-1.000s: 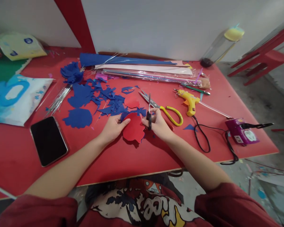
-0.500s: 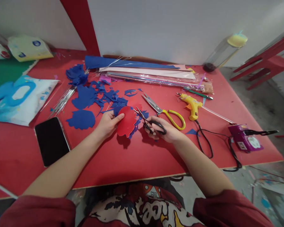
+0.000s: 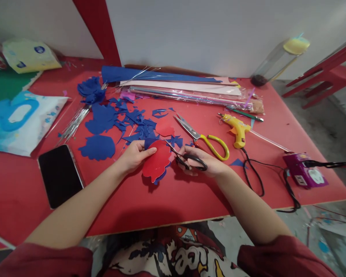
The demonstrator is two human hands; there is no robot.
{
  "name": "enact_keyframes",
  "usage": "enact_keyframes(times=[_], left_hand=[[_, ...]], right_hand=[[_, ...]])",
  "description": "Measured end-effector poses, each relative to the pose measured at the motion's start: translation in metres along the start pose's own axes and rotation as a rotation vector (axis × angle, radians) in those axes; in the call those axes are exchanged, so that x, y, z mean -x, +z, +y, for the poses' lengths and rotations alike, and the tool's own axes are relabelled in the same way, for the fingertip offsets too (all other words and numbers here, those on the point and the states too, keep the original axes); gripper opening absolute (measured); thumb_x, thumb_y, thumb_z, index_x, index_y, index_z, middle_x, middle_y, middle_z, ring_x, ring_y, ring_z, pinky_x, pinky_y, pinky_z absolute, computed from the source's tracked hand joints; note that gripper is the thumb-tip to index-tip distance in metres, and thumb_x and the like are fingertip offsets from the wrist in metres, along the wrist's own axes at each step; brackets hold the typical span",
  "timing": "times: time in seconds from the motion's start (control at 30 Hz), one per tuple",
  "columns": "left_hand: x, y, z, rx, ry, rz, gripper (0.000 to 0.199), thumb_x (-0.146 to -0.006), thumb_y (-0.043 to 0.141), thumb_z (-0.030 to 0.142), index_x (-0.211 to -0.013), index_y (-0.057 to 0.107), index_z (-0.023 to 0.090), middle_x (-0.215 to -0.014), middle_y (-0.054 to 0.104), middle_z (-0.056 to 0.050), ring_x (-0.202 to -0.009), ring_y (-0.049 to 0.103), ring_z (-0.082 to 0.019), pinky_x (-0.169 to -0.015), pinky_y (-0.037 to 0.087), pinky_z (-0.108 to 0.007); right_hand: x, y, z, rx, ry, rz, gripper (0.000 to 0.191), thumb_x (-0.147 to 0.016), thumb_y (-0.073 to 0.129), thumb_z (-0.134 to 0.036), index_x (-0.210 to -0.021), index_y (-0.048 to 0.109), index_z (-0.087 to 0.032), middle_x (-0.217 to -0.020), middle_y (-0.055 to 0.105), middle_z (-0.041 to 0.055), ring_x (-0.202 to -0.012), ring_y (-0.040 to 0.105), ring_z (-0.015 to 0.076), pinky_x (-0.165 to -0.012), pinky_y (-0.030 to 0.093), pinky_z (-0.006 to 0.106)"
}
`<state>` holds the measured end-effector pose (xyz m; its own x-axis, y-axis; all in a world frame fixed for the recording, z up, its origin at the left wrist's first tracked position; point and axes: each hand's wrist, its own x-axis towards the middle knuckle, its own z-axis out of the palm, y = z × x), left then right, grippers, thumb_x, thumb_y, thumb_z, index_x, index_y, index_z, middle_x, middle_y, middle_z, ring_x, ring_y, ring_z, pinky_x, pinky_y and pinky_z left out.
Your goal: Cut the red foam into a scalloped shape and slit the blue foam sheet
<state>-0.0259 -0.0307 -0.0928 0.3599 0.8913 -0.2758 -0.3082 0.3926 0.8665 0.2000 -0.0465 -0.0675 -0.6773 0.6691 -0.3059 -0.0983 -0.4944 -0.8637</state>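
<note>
My left hand (image 3: 135, 156) pinches a red petal-shaped template (image 3: 156, 161) with a wavy edge, thumb on top. Behind it, blue sheet material (image 3: 160, 177) shows along the lower right edge and at the top by my fingers. My right hand (image 3: 194, 161) is closed around the black handles of small scissors (image 3: 196, 161). Their blades point up and left, close against the template's right edge. Just beyond lie blue scraps (image 3: 140, 125) and another red piece (image 3: 165, 127). Larger scissors with yellow handles (image 3: 215, 146) rest to the right of my right hand.
Blue cut shapes (image 3: 97, 147), a black-screened phone (image 3: 60, 175) and a wipes pack (image 3: 25, 121) lie left. Rolled sheets (image 3: 161, 75) and wrapped sticks line the back. A yellow glue gun (image 3: 237, 129) with its cord and a purple power box (image 3: 304, 169) are right.
The red template and blue sheet have tilted and shifted slightly down in my left hand. The scissors stay at its right edge, and the red piece behind shows more.
</note>
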Motion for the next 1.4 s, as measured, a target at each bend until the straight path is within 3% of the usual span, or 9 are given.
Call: enact_keyframes(times=[0.3, 0.7, 1.0, 1.23, 1.4], left_hand=[[0.004, 0.012, -0.001, 0.078, 0.016, 0.06, 0.024, -0.055, 0.081, 0.03, -0.066, 0.069, 0.012, -0.059, 0.068, -0.001, -0.049, 0.06, -0.01, -0.05, 0.048, -0.02], [0.012, 0.021, -0.007, 0.055, 0.093, 0.089, 0.017, -0.063, 0.077, 0.028, -0.07, 0.07, 0.014, -0.068, 0.072, -0.002, -0.057, 0.062, -0.009, -0.057, 0.05, -0.018], [0.016, 0.026, -0.006, -0.05, 0.101, 0.173, 0.019, -0.065, 0.075, 0.032, -0.073, 0.069, 0.015, -0.073, 0.071, -0.001, -0.062, 0.062, -0.011, -0.061, 0.051, -0.02], [0.015, 0.022, -0.004, -0.127, 0.119, 0.142, 0.026, -0.064, 0.076, 0.034, -0.077, 0.064, 0.015, -0.074, 0.07, -0.002, -0.064, 0.063, -0.013, -0.063, 0.051, -0.023], [0.014, 0.023, -0.004, -0.102, 0.112, 0.144, 0.027, -0.064, 0.076, 0.032, -0.079, 0.061, 0.016, -0.075, 0.069, -0.001, -0.066, 0.063, -0.013, -0.064, 0.051, -0.023]], right_hand=[[-0.004, -0.001, 0.007, -0.045, -0.045, -0.009, 0.047, -0.065, 0.072, -0.05, -0.086, 0.044, -0.018, -0.063, 0.05, -0.0051, -0.045, 0.043, 0.0048, -0.038, 0.025, 0.016], [-0.004, -0.004, 0.01, -0.238, -0.035, -0.235, 0.042, -0.072, 0.066, -0.05, -0.092, 0.045, -0.019, -0.073, 0.054, 0.0006, -0.057, 0.051, 0.0091, -0.036, 0.029, 0.015], [-0.002, -0.004, 0.008, -0.247, 0.002, -0.136, 0.043, -0.067, 0.07, -0.048, -0.091, 0.047, -0.021, -0.072, 0.051, -0.0013, -0.059, 0.052, 0.0106, -0.037, 0.032, 0.016], [-0.004, -0.007, 0.011, -0.283, -0.014, -0.258, 0.039, -0.073, 0.064, -0.047, -0.093, 0.048, -0.018, -0.074, 0.055, 0.0006, -0.057, 0.052, 0.0093, -0.037, 0.031, 0.015], [-0.006, -0.005, 0.01, -0.309, 0.015, -0.257, 0.042, -0.072, 0.065, -0.05, -0.092, 0.045, -0.019, -0.073, 0.054, -0.0006, -0.05, 0.048, 0.008, -0.036, 0.03, 0.018]])
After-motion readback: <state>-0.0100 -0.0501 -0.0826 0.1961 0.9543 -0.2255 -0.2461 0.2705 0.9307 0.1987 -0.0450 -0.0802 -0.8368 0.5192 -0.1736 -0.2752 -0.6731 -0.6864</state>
